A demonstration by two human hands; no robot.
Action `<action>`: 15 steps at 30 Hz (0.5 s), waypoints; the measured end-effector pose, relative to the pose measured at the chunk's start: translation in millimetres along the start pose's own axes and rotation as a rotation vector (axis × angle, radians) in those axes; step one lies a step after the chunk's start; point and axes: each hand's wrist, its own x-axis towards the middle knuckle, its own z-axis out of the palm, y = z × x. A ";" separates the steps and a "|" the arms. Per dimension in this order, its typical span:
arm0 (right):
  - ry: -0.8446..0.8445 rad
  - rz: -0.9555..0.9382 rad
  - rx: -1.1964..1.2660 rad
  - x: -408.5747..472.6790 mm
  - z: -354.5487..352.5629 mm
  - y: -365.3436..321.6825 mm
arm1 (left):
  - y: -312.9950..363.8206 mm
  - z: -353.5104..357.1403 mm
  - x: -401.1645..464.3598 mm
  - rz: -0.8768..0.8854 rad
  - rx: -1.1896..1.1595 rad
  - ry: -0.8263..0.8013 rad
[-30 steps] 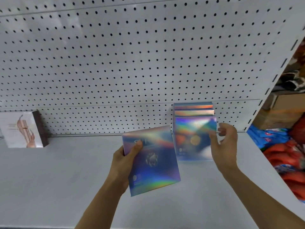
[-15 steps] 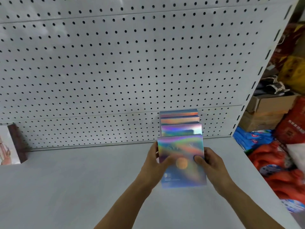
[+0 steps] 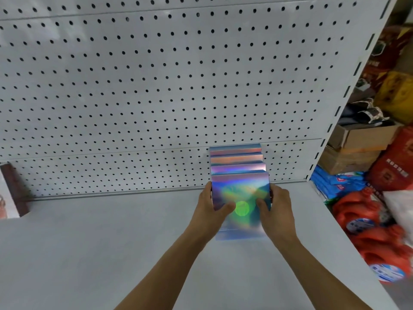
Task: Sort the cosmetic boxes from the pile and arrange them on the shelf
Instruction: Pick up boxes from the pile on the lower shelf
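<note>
Standing upright at the near end of a row, a holographic box (image 3: 241, 198) is being held from both sides on the white shelf (image 3: 111, 242). It is being gripped by the left hand (image 3: 214, 211) along its left edge, with the thumb laid over the front face, and by the right hand (image 3: 276, 211) along its right edge in the same way; the fingers of both hands are being kept curled round the box rather than spread. Its lower part is blurred, so whether the base is fully resting on the shelf cannot be told. Three matching boxes (image 3: 237, 159) are being kept in file behind it, running back toward the pegboard (image 3: 156, 86).

Progress is being judged as partial: one row of four looks nearly formed, with only this front box left to be squared up and released. A brown-edged box (image 3: 13, 189) is being cut off at the far left edge, well apart from the row. No pile is being shown, so how many boxes are left to be sorted cannot be told.
</note>
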 end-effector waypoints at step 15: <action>0.029 -0.482 -0.098 -81.8 17.1 -69.7 | -47.0 -88.5 -68.7 0.255 0.825 0.203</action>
